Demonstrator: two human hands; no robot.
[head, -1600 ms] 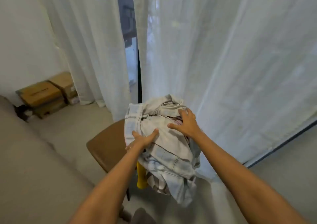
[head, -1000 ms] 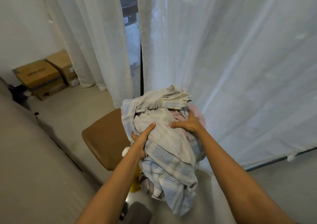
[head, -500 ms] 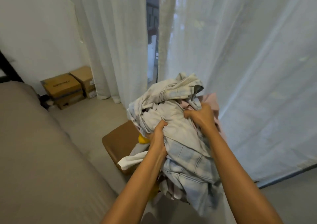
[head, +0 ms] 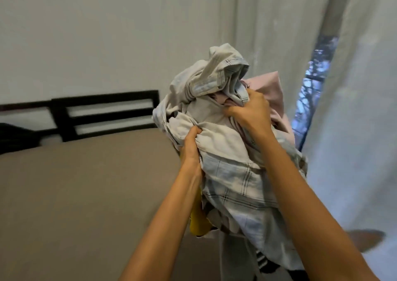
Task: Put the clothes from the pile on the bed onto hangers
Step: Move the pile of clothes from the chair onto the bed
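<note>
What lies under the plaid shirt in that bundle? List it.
A yellow garment pokes out below the plaid shirt, a pink garment behind it, a black-and-white striped piece at the bottom. The rest is covered.

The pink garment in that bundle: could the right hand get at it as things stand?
Probably yes. The pink garment lies exposed just beyond the right hand, nothing between them; but that hand grips the bundle of clothes, as the left hand does, so it would have to let go first.
</note>
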